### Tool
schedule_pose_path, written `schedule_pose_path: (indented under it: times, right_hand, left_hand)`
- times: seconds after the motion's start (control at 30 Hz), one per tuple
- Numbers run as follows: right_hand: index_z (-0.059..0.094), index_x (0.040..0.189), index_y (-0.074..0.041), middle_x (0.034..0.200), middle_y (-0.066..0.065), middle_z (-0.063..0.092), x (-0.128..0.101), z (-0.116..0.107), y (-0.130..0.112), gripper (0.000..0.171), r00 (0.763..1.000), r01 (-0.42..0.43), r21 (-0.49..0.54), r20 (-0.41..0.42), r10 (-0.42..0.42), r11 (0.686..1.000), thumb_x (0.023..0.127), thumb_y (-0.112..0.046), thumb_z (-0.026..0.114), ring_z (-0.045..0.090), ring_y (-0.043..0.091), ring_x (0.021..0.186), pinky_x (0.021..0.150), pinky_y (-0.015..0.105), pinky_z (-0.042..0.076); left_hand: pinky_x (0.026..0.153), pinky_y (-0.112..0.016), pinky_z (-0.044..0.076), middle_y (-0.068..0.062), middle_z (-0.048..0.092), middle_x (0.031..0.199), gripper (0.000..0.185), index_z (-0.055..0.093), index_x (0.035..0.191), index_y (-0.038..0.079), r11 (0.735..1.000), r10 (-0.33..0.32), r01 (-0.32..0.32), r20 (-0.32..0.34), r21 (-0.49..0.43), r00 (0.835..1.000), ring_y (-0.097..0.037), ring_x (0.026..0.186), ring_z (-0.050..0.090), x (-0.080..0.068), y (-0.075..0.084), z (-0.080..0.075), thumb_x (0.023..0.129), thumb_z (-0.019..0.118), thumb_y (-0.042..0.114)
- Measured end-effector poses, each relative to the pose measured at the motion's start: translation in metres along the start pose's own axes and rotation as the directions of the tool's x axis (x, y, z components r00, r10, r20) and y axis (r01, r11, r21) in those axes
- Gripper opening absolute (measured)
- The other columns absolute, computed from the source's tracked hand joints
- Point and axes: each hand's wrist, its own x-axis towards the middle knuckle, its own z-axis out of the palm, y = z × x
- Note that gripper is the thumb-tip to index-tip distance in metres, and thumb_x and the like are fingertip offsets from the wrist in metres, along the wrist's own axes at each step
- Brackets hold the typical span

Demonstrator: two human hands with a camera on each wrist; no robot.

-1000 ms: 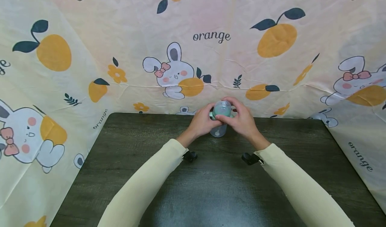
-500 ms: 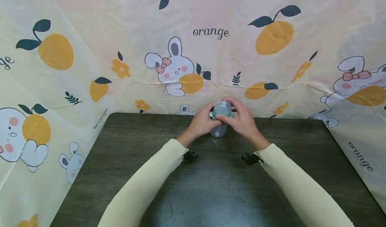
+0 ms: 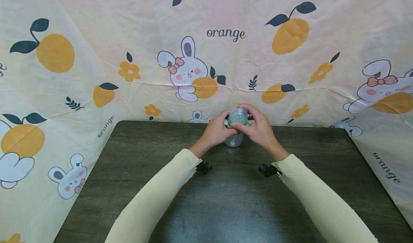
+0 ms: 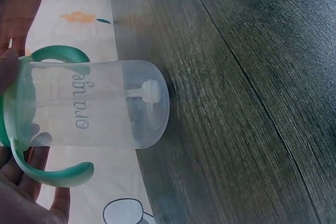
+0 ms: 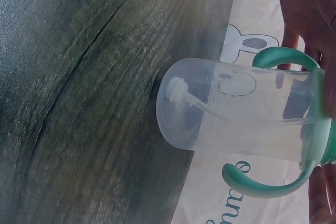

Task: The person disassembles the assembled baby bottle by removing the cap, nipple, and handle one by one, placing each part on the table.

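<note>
A baby straw cup (image 3: 233,140) is upright near the table's far edge, held between both hands. Its body is see-through, with a weighted straw (image 4: 151,92) inside, a green collar and two curved green handles (image 5: 265,187). A clear dome lid (image 3: 239,114) covers the top. My left hand (image 3: 217,129) grips the collar from the left. From the right, my right hand (image 3: 260,129) holds it too, its thumb across the front below the dome and its fingers around the far side. Parts of the fingers are hidden behind the cup.
The dark wood-grain table (image 3: 226,200) stretches toward me. Behind and beside it hangs a pale cloth (image 3: 129,31) printed with rabbits, oranges and "orange". A small black device (image 3: 203,167) sits at each wrist.
The cloth's printed pattern has shifted, most clearly at the left, where the rabbits and oranges moved leftward. Both hands and the straw cup stay in place.
</note>
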Motion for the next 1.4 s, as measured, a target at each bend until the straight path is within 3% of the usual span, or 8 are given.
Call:
schedule_pose_path:
  times: [0.53,0.8,0.9,1.1,1.4]
  right_hand:
    - [0.071,0.135,-0.009,0.131,0.013,0.074,0.002,0.0011,0.0001,0.06,0.997,0.071,-0.01,-0.024,-0.071,0.997,0.084,-0.016,0.1,0.071,0.033,0.114,0.094,0.057,0.06]
    - [0.069,0.137,-0.009,0.13,0.016,0.074,0.0033,0.0008,-0.0002,0.061,0.999,0.052,-0.018,-0.014,-0.052,0.998,0.084,-0.017,0.099,0.071,0.035,0.114,0.093,0.057,0.06]
    - [0.067,0.143,-0.007,0.133,0.017,0.073,0.0034,0.0006,0.0014,0.068,0.999,0.051,-0.014,-0.011,-0.051,0.999,0.084,-0.015,0.099,0.072,0.037,0.114,0.092,0.058,0.06]
    - [0.053,0.155,0.001,0.143,0.02,0.065,0.0014,-0.0008,0.0049,0.084,1.0,0.027,0.048,-0.003,-0.027,0.998,0.084,-0.008,0.096,0.066,0.039,0.126,0.104,0.059,0.056]
    - [0.059,0.144,0.006,0.133,0.024,0.066,0.0004,-0.0015,0.0067,0.068,1.0,-0.012,0.059,0.003,0.012,0.998,0.087,-0.009,0.093,0.066,0.041,0.122,0.104,0.058,0.056]
  left_hand:
    - [0.102,-0.046,0.054,-0.012,0.069,0.141,0.068,0.059,0.154,0.005,1.0,-0.006,0.006,-0.003,-0.005,1.0,-0.029,0.12,0.067,0.001,-0.0012,-0.0019,0.095,0.088,0.023]
    - [0.104,-0.047,0.054,-0.014,0.068,0.143,0.067,0.059,0.154,0.004,1.0,-0.003,0.003,0.009,-0.007,1.0,-0.03,0.122,0.067,0.0034,-0.0018,-0.003,0.096,0.087,0.021]
    - [0.105,-0.048,0.053,-0.014,0.068,0.143,0.066,0.059,0.153,0.003,1.0,-0.001,0.001,0.011,-0.006,1.0,-0.03,0.123,0.066,0.0039,-0.0011,-0.0038,0.096,0.087,0.02]
    - [0.108,-0.048,0.052,-0.014,0.068,0.143,0.066,0.059,0.153,0.003,1.0,-0.007,0.007,0.006,-0.001,1.0,-0.03,0.126,0.066,0.004,-0.0003,-0.0034,0.096,0.088,0.02]
    - [0.107,-0.048,0.052,-0.014,0.068,0.144,0.067,0.059,0.153,0.003,1.0,-0.005,0.005,0.002,0.003,1.0,-0.03,0.126,0.066,0.0041,-0.0009,-0.0029,0.096,0.088,0.022]
